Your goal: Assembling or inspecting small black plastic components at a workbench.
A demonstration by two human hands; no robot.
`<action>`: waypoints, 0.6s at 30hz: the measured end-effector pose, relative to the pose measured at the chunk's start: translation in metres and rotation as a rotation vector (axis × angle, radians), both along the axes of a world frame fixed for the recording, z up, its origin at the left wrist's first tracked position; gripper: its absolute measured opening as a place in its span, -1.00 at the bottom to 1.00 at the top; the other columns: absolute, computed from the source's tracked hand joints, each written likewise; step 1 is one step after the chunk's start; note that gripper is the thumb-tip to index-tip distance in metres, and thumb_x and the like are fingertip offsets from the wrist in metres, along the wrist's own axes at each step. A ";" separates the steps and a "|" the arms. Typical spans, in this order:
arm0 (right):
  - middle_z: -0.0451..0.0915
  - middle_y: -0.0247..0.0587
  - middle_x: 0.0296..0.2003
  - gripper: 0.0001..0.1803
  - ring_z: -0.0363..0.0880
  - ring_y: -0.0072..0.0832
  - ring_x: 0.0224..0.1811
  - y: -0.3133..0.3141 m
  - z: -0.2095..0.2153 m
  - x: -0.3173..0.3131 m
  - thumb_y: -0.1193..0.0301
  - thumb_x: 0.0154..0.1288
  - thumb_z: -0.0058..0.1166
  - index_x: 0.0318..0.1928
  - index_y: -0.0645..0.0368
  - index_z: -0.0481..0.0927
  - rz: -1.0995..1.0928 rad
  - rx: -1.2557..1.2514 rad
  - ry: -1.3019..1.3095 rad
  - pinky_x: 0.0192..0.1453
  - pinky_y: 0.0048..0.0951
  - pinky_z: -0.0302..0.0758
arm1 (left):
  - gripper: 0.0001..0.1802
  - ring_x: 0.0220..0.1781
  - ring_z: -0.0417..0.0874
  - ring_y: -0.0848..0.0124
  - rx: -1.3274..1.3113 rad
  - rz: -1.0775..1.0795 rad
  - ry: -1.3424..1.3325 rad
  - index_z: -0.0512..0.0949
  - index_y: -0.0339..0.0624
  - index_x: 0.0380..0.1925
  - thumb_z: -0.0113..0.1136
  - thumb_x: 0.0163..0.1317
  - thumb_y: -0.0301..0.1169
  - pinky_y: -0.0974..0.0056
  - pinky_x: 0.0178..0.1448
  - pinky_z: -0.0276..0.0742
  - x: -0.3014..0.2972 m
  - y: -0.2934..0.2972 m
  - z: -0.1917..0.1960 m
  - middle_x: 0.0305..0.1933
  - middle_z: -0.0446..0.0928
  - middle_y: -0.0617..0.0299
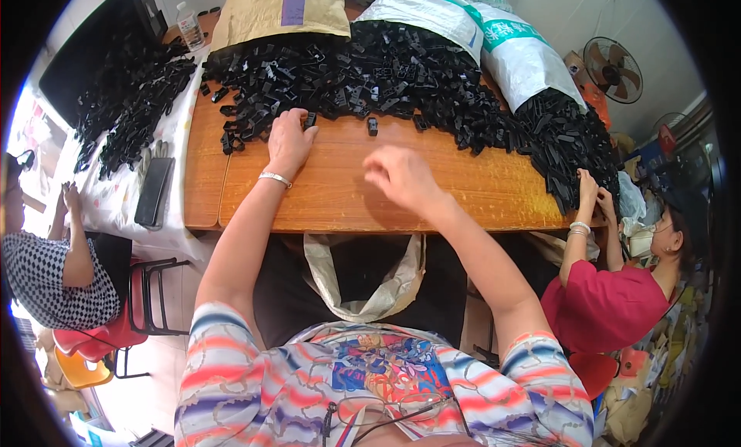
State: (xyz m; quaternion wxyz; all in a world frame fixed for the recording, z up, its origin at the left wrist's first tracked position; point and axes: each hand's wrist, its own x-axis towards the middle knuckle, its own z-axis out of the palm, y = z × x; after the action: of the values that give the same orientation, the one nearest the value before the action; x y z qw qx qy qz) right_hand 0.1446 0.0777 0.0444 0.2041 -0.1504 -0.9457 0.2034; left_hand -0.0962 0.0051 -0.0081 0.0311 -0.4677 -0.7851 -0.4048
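My left hand is at the near edge of a wide heap of small black plastic parts. Its fingers are closed around a black plastic part beside the thumb. Over the bare wood to the right hovers my right hand, fingers curled and smeared by motion; whether it holds anything does not show. A single black part stands apart from the heap, between my two hands. An open-mouthed woven sack hangs below the table's front edge, at my lap.
A brown sack and white sacks lie behind the heap, mouths toward me. One co-worker's hands handle parts at the right; another person sits at the left by a cloth-covered table with a phone and bottle.
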 end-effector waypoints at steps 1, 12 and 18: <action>0.64 -0.09 -0.33 -0.78 0.64 -0.18 -0.26 0.015 -0.005 -0.013 0.41 0.10 0.28 -0.22 0.18 0.65 -0.045 0.060 0.045 -0.12 -0.24 0.55 | -0.61 0.01 0.56 0.06 -0.046 0.040 0.018 0.55 -0.21 -0.07 0.35 0.11 -0.33 0.12 0.08 0.51 -0.003 0.004 -0.005 -0.11 0.56 0.03; 0.58 0.07 -0.15 -0.66 0.61 -0.01 -0.08 0.070 -0.032 -0.095 0.34 0.08 0.36 -0.12 0.13 0.63 -0.521 0.106 -0.272 0.04 -0.13 0.56 | -0.77 -0.09 0.59 0.12 -0.134 -0.046 -0.122 0.59 -0.19 -0.38 0.41 0.02 -0.35 0.10 0.00 0.51 0.023 0.004 0.002 -0.24 0.58 0.07; 0.59 0.09 -0.09 -0.65 0.60 -0.02 -0.04 0.073 -0.040 -0.075 0.31 0.02 0.41 -0.19 0.16 0.63 -0.564 -0.011 -0.220 0.06 -0.15 0.55 | -0.78 -0.25 0.64 0.19 -0.061 -0.116 -0.241 0.60 -0.26 -0.36 0.39 0.05 -0.38 0.16 -0.13 0.54 0.039 -0.013 0.004 -0.30 0.62 0.07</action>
State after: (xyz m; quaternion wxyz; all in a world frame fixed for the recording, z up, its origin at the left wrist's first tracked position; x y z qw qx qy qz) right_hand 0.0692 0.1506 0.0045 0.1480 -0.4294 -0.8819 0.1262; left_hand -0.0569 -0.0082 -0.0038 -0.1011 -0.4612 -0.7666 -0.4351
